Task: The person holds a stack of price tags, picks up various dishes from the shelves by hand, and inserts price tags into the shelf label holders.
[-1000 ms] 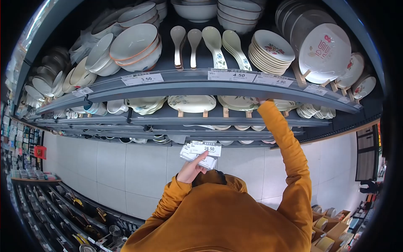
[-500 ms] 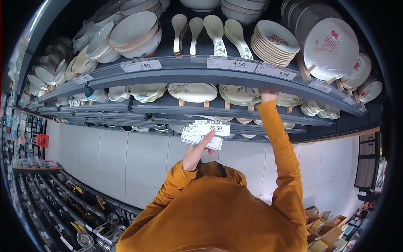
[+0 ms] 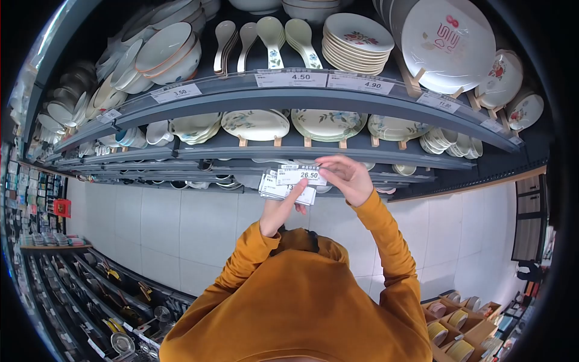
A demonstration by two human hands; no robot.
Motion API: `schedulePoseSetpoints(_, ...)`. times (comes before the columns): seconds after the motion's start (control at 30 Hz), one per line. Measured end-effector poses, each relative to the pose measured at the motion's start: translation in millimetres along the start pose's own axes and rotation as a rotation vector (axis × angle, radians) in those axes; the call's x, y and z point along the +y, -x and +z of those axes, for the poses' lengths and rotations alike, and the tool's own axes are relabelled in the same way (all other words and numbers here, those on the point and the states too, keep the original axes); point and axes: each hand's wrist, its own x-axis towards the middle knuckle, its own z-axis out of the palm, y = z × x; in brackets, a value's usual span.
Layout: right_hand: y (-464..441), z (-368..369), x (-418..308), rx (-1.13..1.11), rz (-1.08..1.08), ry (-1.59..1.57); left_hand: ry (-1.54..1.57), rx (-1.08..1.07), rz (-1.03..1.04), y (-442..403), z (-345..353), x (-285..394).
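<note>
My left hand point(image 3: 286, 204) holds a fanned stack of white price tags point(image 3: 278, 189), with the thumb pressed on the top tag point(image 3: 300, 175), which reads 26.50. From the right, my right hand point(image 3: 345, 176) pinches that top tag's right end between thumb and fingers. Both hands are over the aisle in front of the shelves. Just beyond them, oval floral plates point(image 3: 329, 125) stand upright on small wooden holders. Tags reading 4.50 point(image 3: 292, 78) and 4.90 point(image 3: 360, 83) sit in the upper shelf's edge strip.
Ceramic spoons point(image 3: 270, 43), a stack of plates point(image 3: 358, 43), bowls point(image 3: 169, 53) and a large upright plate point(image 3: 447, 45) stand on the upper shelf. Another rack point(image 3: 78, 295) is at the lower left. Wooden bins point(image 3: 461, 326) hold rolls at the lower right.
My right hand has come back from the lower shelf's edge to the top price tag. My left hand still holds the stack. The shelves have shifted left in view.
</note>
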Motion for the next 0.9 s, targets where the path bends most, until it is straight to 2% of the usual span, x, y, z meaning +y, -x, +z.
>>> schedulePoseSetpoints(0.03, 0.9, -5.3, 2.4, -0.014, -0.001, 0.025, 0.003, 0.002, -0.01, 0.7, 1.3, -2.5)
schedulePoseSetpoints(0.13, -4.4, -27.4, 7.9, 0.156, -0.109, 0.279, 0.112, 0.068, -0.049, 8.5, 5.6, -9.1)
schedulePoseSetpoints(0.17, -12.0, -38.4, 12.2, 0.232, -0.14, 0.472, 0.119, 0.06, -0.103, 11.7, 1.8, -12.9)
schedulePoseSetpoints(0.23, -31.9, -69.4, 48.2, 0.271, -0.218, 0.591, 0.132, 0.042, -0.219, 20.2, -8.1, -22.3)
schedulePoseSetpoints(0.43, -67.1, -97.5, 96.6, 0.144, -0.296, 0.738, 0.182, 0.091, -0.237, 41.6, -1.5, -32.2)
schedulePoseSetpoints(0.47, -69.4, -100.8, 109.1, 0.151, -0.233, 0.741, 0.192, 0.094, -0.226, 43.7, -2.0, -34.7)
schedulePoseSetpoints(0.57, -71.9, -103.8, 102.7, 0.071, -0.218, 0.712, 0.244, 0.078, -0.202, 54.4, -1.0, -30.9)
schedulePoseSetpoints(0.7, -70.3, -104.2, 90.9, 0.023, -0.274, 0.824, 0.332, 0.012, -0.176, 61.7, -2.1, -34.5)
schedulePoseSetpoints(0.9, -73.6, -106.8, 104.9, -0.018, -0.203, 0.945, 0.375, -0.025, -0.149, 65.8, 2.3, -36.0)
